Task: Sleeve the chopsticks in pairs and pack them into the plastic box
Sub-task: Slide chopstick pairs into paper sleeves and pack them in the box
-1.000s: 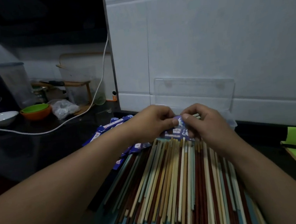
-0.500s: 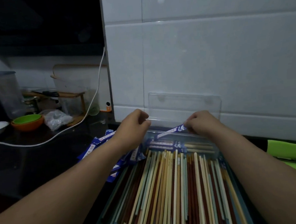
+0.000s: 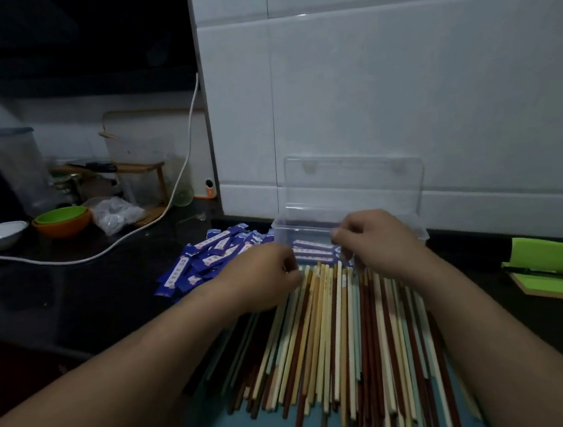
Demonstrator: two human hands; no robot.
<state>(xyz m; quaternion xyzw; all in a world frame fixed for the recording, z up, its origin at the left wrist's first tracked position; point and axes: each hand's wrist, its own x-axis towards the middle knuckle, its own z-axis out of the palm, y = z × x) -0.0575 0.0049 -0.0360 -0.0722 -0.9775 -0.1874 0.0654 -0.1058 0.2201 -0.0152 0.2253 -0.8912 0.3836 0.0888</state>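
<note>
Loose wooden chopsticks in cream, tan and dark red (image 3: 336,328) lie fanned just before the clear plastic box (image 3: 308,222), which holds some sleeved pairs (image 3: 313,251). The left hand (image 3: 262,277) bends over their far ends and the right hand (image 3: 378,238) is at the box. Whether either grip holds anything, I cannot tell. The sticks look light, stiff and smooth, so I would pinch two near one end. The blue paper sleeves (image 3: 205,262) beside them look thin and easy to crumple.

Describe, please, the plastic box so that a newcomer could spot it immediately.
Start at the white tiled wall. At its foot, beyond the loose chopsticks, stands the plastic box. It is transparent, lid raised against the tiles, with sleeved pairs inside.
</note>
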